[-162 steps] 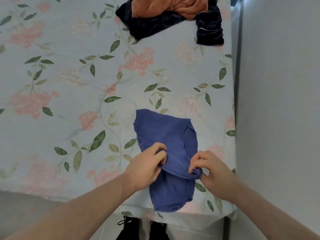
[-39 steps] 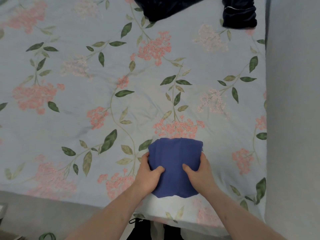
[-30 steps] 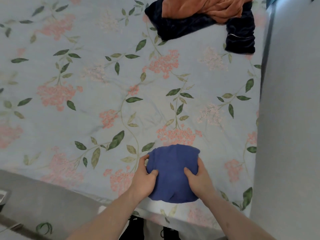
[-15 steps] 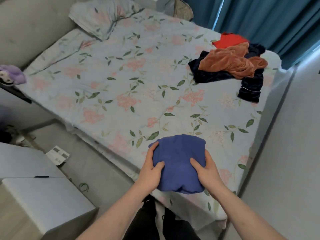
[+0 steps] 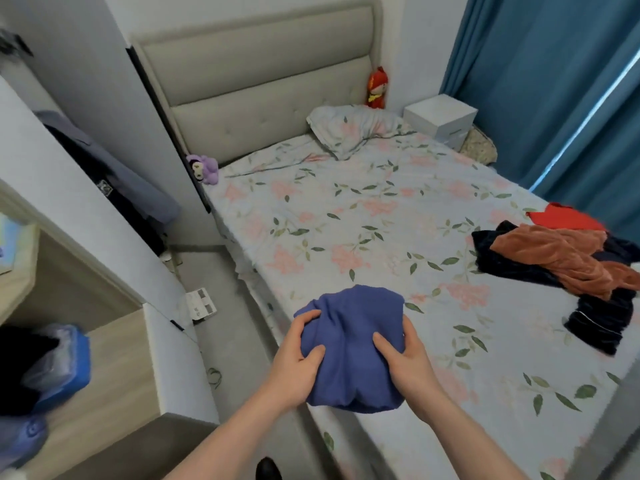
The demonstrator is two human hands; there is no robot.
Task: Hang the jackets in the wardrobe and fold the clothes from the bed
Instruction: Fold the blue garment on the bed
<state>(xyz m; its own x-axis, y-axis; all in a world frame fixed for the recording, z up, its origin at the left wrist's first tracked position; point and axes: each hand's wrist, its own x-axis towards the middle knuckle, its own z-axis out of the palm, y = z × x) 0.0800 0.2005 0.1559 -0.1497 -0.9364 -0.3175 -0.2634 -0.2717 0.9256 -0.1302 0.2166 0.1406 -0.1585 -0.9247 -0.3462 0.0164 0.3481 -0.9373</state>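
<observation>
Head camera looks down on a folded blue garment (image 5: 353, 344) held between two bare hands over the near edge of the bed (image 5: 346, 216). The left hand (image 5: 294, 362) closes on the bundle's left side, thumb on top and fingers curled around the edge; the right hand (image 5: 405, 355) clasps the right side the same way, thumb pressed into the cloth. Whether the bundle rests on the flowered sheet or is lifted just clear of it cannot be told. Well apart, on the right part of the bed, lies a loose pile of clothes (image 5: 568, 261): an orange-brown piece over dark navy ones, with a red piece behind. A pillow (image 5: 349, 129) sits at the padded headboard (image 5: 263, 77), a white box (image 5: 441, 117) beside it. Teal curtains (image 5: 554, 81) hang at right. At left stand white wardrobe panels (image 5: 52, 174) with dark hanging clothes (image 5: 114, 188) between them.
</observation>
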